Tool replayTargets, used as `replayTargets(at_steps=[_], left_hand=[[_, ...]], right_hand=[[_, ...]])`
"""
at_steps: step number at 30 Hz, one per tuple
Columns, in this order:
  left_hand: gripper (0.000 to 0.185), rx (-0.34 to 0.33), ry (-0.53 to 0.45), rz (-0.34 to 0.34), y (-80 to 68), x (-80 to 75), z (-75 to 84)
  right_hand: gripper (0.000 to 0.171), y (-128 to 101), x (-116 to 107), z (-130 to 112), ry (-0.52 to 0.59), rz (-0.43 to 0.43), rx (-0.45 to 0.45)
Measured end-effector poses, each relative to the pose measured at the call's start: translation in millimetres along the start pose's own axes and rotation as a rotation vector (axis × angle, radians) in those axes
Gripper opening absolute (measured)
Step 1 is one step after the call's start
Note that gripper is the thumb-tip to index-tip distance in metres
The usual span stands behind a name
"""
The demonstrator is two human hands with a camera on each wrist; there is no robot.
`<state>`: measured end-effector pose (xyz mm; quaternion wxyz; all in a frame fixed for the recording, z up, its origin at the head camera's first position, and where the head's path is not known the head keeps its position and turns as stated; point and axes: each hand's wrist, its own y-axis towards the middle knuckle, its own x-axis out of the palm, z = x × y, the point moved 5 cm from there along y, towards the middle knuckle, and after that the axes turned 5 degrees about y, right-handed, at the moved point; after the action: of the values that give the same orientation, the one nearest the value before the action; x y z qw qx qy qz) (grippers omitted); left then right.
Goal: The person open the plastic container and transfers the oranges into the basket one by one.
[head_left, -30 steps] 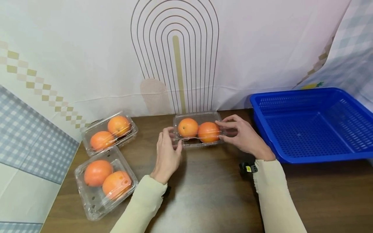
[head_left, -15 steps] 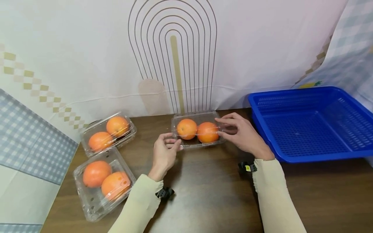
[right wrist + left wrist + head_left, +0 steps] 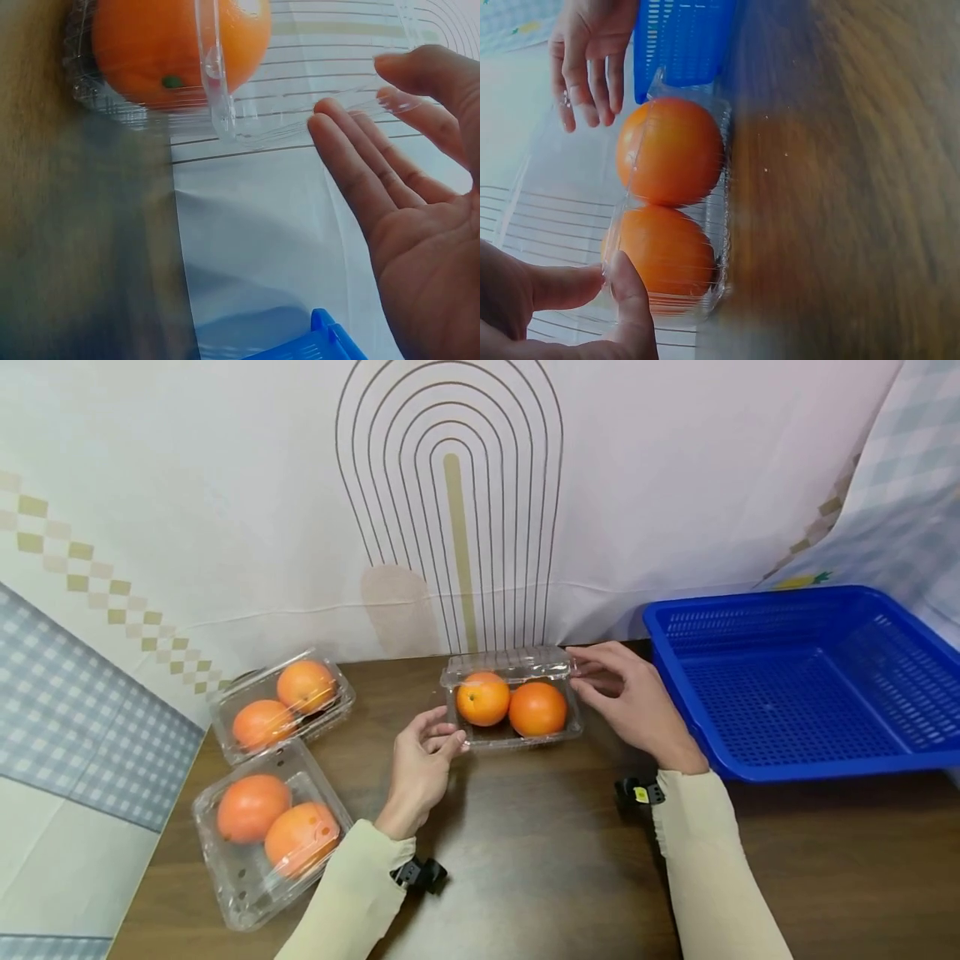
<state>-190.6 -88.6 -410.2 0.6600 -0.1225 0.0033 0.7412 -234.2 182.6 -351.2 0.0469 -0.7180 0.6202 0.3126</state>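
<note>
Mid-frame, the left hand (image 3: 422, 766), fingers pinching the clear box (image 3: 510, 744), is steadying it; the right hand (image 3: 633, 700), fingers grasping the lid (image 3: 517, 662), should be swinging gently.

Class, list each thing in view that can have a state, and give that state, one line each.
Middle container: upright, open.
Its lid: raised at the back, tilted.
Back-left container: closed.
Front-left container: appears closed.
Oranges: whole, unpeeled, two per container.
Blue basket: upright, open-topped, untouched.
Left hand: pinching the middle container's left end.
Right hand: touching the lid's right edge.
</note>
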Motion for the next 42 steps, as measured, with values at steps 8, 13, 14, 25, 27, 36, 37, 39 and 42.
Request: replayTargets(at_steps=[8, 13, 14, 25, 27, 36, 37, 39, 42], left_hand=[[0.047, -0.012, -0.033, -0.022, -0.2, -0.7, -4.5], [0.048, -0.013, -0.022, -0.039, 0.4, -0.1, -3.3], [0.048, -0.014, -0.025, -0.044, 0.3, -0.1, -2.9], [0.051, -0.031, -0.01, -0.136, -2.2, 2.3, -2.1], [0.051, -0.033, -0.006, -0.144, -2.7, 2.4, -2.1], [0.05, -0.039, 0.024, -0.173, -4.3, 2.9, -3.2], [0.05, -0.038, 0.026, -0.175, -4.6, 3.0, -2.8], [0.05, -0.037, 0.026, -0.177, -5.1, 3.4, -2.1], [0.051, -0.033, 0.019, -0.179, -5.5, 3.7, -0.9]], right_hand=[[0.047, -0.4, -0.6, -1.8, 0.056, 0.055, -0.035], [0.052, 0.6, -0.6, -2.0, 0.078, 0.063, -0.03], [0.054, 0.9, -0.5, -2.0, 0.08, 0.062, -0.027], [0.065, 1.4, 1.1, -3.3, 0.097, 0.049, -0.02], [0.066, 1.5, 1.4, -3.1, 0.099, 0.045, -0.012], [0.073, 1.2, 2.9, -1.3, 0.101, 0.024, 0.045], [0.073, 1.2, 2.8, -1.7, 0.103, 0.022, 0.046], [0.073, 1.0, 2.5, -1.9, 0.105, 0.018, 0.048], [0.073, 1.1, 2.8, -1.1, 0.1, 0.008, 0.05]])
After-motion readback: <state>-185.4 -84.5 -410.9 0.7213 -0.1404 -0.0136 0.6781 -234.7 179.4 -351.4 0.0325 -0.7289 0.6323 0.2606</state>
